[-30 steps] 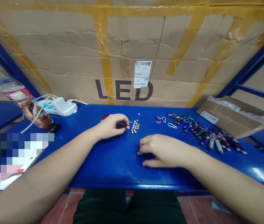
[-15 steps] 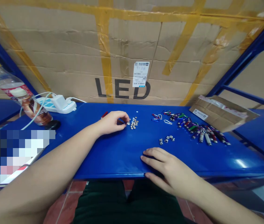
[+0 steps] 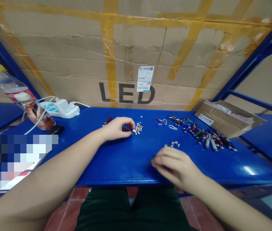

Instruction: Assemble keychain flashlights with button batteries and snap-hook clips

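My left hand is at the left edge of a small pile of silver button cells on the blue table. Its thumb and fingertips come together around one button cell at the near side of the pile. My right hand hovers near the front edge, slightly blurred, with its fingers curled and drawn together; whatever they hold, if anything, is hidden. Just beyond it lie small metal end pieces, partly covered by the hand. Behind my left wrist rests a red tube.
Several keychain flashlights and carabiners lie right of centre, beside a small cardboard box. A power strip and two bottles stand at the left. A large carton walls off the back.
My right hand has lifted, its spread fingers curling together, and it now partly covers the metal end pieces. My left hand stays by the button cells. The view has shifted slightly.
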The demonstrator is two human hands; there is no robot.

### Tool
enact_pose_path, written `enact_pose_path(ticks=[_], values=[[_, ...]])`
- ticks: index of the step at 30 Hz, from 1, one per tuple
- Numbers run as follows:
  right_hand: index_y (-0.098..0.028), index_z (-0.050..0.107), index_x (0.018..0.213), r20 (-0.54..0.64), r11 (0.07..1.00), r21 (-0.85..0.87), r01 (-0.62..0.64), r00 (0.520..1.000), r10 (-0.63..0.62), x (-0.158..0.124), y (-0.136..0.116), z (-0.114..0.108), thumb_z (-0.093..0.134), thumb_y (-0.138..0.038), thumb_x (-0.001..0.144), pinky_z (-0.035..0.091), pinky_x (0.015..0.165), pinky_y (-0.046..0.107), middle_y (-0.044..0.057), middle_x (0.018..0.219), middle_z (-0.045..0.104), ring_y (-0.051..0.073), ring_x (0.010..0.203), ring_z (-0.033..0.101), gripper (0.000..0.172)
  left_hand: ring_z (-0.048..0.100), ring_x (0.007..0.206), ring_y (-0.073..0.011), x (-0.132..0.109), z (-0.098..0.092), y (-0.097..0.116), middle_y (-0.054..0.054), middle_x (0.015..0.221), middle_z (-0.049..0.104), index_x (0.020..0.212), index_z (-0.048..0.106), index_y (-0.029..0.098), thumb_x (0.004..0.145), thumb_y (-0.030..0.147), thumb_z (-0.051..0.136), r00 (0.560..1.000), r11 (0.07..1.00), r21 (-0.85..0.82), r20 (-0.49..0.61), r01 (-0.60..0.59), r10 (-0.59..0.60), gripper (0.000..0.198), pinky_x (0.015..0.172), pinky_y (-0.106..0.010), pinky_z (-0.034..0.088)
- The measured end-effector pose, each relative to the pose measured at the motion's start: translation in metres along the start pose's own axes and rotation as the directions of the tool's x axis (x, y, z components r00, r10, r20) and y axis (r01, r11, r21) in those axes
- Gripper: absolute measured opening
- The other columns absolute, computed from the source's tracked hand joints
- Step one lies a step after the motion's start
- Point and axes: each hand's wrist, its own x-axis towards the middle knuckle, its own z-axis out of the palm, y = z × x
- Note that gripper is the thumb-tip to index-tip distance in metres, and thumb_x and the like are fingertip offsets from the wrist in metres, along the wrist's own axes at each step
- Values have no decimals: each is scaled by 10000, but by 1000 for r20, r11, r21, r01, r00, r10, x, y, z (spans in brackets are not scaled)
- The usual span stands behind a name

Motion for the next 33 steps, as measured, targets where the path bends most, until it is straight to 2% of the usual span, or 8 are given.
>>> enact_pose_path(ticks=[2,5,9,14,21,27,30,33], values=[[-206,717,979,-10,1000,6,-16,1000,16,26,16,-7,613,-183,990,568,792,304,66,914,742,176,864,686,107,698,964,-179,0,1,1,-35,1006,720,970,686,179,796,143,692,999,999,-45,32,-1,3,178,886,-342,598],[-201,730,932,16,996,55,-70,997,69,63,40,-9,650,-193,958,559,773,283,46,882,765,160,804,706,84,709,940,-173,-1,2,3,-32,987,731,970,679,170,783,126,702,998,995,-96,63,12,-6,193,877,-331,595],[-201,747,922,65,996,68,-56,997,52,88,60,2,682,-201,931,537,762,280,40,873,781,166,797,715,66,722,918,-171,-1,4,5,-28,967,747,977,681,166,785,133,703,997,990,-138,75,37,-27,196,854,-313,593],[-205,759,930,98,993,113,-44,995,33,88,69,13,673,-218,949,540,800,297,56,913,778,176,840,718,89,723,911,-174,-1,4,5,-30,974,756,982,699,171,785,158,712,995,991,-116,88,60,-50,197,850,-308,590],[-201,777,950,99,979,195,-60,994,42,82,75,14,712,-225,934,550,811,300,57,912,760,173,843,711,71,720,904,-178,-1,5,8,-37,967,742,974,690,162,784,167,718,991,982,-159,101,104,-89,192,832,-311,607],[-219,770,1136,126,989,144,37,990,-55,74,79,12,638,-241,984,572,928,348,88,1056,771,196,972,725,202,715,896,-168,-2,6,7,-32,964,725,963,666,165,780,167,730,987,962,-231,104,144,-123,194,829,-304,614],[-231,741,1242,138,989,109,97,984,-111,71,78,8,620,-242,993,570,962,361,103,1150,761,210,1044,719,278,716,894,-165,-2,8,6,-36,973,719,968,651,168,779,180,748,983,947,-272,110,173,-148,213,800,-284,615],[-230,730,1260,161,992,75,101,981,-112,69,76,-11,618,-250,989,571,942,351,100,1160,757,210,1050,713,294,715,889,-163,-2,7,7,-35,970,716,966,650,171,785,180,752,982,944,-279,112,176,-151,208,807,-289,619]])
